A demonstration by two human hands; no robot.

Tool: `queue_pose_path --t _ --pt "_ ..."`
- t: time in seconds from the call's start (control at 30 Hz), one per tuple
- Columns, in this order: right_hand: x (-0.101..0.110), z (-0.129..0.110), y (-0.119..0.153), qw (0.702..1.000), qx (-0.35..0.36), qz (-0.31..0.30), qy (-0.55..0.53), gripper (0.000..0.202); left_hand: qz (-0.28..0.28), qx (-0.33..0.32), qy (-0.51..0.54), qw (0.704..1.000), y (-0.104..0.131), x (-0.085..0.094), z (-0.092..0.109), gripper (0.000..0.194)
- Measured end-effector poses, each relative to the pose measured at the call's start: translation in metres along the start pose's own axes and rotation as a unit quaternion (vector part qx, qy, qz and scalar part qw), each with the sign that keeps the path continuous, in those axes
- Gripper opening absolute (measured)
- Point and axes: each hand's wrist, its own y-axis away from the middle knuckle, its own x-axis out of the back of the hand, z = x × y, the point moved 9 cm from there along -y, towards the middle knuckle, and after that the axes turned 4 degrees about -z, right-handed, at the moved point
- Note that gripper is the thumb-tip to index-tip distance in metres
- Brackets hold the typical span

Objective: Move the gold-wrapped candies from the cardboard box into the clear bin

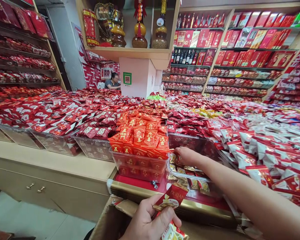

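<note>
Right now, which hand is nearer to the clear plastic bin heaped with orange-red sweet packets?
Right. The right hand reaches into the neighbouring bin, beside the clear plastic bin; the left hand holds a red durian packet lower down.

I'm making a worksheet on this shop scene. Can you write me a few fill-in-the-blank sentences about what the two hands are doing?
1. The left hand grips a red packet printed with the word ____.
2. The right hand reaches into a clear plastic ____ that is nearly empty.
3. The heaped bin left of the right hand holds small packets coloured ____.
4. Under the left hand sits an open cardboard ____.

Missing words: DURIAN; bin; orange-red; box
</note>
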Motion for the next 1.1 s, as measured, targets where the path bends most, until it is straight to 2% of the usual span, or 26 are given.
queue_pose_path --t 0.2,0.3,0.37,0.47,0.53,0.57,0.63,0.67,0.73,0.83,0.93,1.0,1.1 --pt "0.002 -0.003 0.003 1.0 -0.017 0.008 -0.004 0.036 0.016 -0.011 -0.005 1.0 -0.002 0.004 0.002 0.045" --pt "0.012 -0.002 0.005 0.999 -0.04 0.027 0.006 0.031 0.034 -0.016 -0.006 0.999 -0.002 0.007 0.001 0.049" --pt "0.029 -0.002 0.009 0.997 -0.054 0.049 0.015 0.025 0.05 -0.018 -0.007 0.999 -0.003 0.01 -0.001 0.051" --pt "0.067 -0.011 0.028 0.993 -0.077 0.091 0.012 0.018 0.061 -0.021 -0.012 0.998 -0.003 0.013 -0.003 0.054" --pt "0.09 -0.029 0.052 0.987 -0.057 0.122 -0.082 0.031 0.063 -0.021 -0.012 0.998 -0.005 0.014 -0.003 0.054" --pt "0.097 -0.04 0.067 0.977 -0.032 0.133 -0.165 0.039 0.06 -0.022 -0.011 0.998 -0.006 0.014 -0.003 0.053" --pt "0.099 -0.067 0.097 0.926 0.033 0.13 -0.353 0.04 0.043 -0.028 -0.008 0.999 -0.01 0.01 -0.002 0.051" --pt "0.096 -0.077 0.11 0.899 0.052 0.127 -0.416 0.035 0.03 -0.035 -0.011 0.999 -0.011 0.006 0.0 0.05" --pt "0.086 -0.09 0.129 0.865 0.064 0.125 -0.482 0.033 0.003 -0.047 -0.019 0.999 -0.014 -0.004 0.007 0.05" --pt "0.07 -0.091 0.136 0.805 0.06 0.098 -0.582 0.03 -0.026 -0.043 -0.024 0.998 -0.019 -0.021 0.02 0.048" --pt "0.066 -0.081 0.129 0.736 0.056 0.072 -0.671 0.033 -0.058 -0.044 -0.031 0.997 -0.026 -0.033 0.037 0.041" --pt "0.07 -0.071 0.126 0.719 0.05 0.077 -0.689 0.035 -0.086 -0.052 -0.045 0.994 -0.032 -0.036 0.044 0.038" --pt "0.076 -0.053 0.122 0.727 0.034 0.088 -0.68 0.035 -0.113 -0.042 -0.115 0.986 -0.037 -0.032 0.038 0.036"
